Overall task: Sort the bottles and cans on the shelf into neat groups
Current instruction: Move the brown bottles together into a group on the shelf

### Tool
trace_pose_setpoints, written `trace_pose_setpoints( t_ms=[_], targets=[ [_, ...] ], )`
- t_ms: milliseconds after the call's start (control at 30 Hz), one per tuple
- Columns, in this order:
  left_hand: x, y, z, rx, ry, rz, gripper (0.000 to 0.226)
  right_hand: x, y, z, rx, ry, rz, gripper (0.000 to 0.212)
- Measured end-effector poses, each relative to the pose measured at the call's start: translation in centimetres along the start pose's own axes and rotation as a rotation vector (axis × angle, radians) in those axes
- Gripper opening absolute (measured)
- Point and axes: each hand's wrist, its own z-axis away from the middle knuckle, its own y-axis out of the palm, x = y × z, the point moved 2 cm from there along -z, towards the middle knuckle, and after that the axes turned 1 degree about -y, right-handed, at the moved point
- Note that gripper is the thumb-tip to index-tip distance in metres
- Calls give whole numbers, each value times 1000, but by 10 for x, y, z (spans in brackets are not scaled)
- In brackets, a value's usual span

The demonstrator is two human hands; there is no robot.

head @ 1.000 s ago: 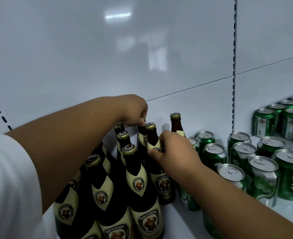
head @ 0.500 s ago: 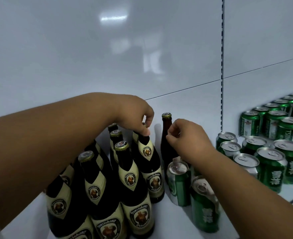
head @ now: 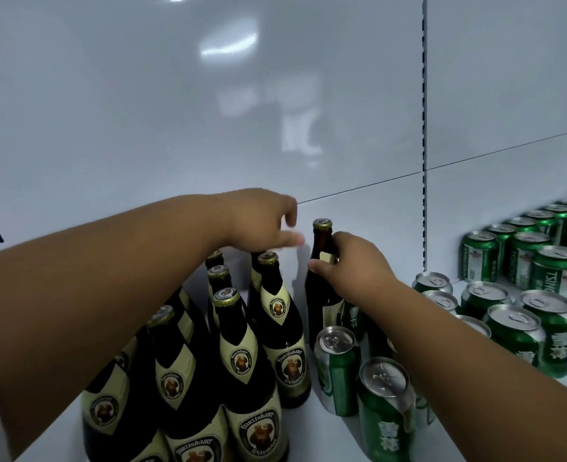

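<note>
Right hand [head: 352,265] grips lone bottle [head: 322,248]; left hand [head: 262,221] hovers, fingers loose.

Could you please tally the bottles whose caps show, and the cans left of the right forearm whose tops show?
Brown glass bottles with gold caps in view: 6
Green metal cans with silver tops in view, left of the right forearm: 2
Total: 8
More bottles stand partly hidden behind the left arm, so they are not counted.
</note>
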Motion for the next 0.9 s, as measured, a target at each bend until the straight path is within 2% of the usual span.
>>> trace_pose_setpoints(
  t_ms=[133, 233, 300, 400, 500, 633, 767, 900],
  targets=[
    [-14, -22, 6, -222, 15, 322, 46, 28, -30, 8, -199, -108, -71, 35],
    [-26, -43, 14, -378, 85, 274, 30, 50, -49, 21, -323, -159, -129, 33],
    [-32, -60, 22, -420, 121, 201, 23, 60, -58, 30, -377, -152, -167, 37],
    [-33, -79, 36, -370, 156, 202, 16, 72, -69, 43, -395, -114, -188, 45],
    [-33, -79, 49, -286, 199, 232, 10, 77, -72, 62, -334, -59, -152, 47],
    [-36, -54, 60, -152, 249, 217, 10, 70, -57, 93, -208, 0, -187, 46],
    [-38, -26, 63, -101, 266, 162, 12, 65, -35, 110, -160, 24, -146, 48],
    [-35, 1, 60, -46, 273, 74, 14, 47, -14, 118, -81, 57, -178, 37]
  ],
)
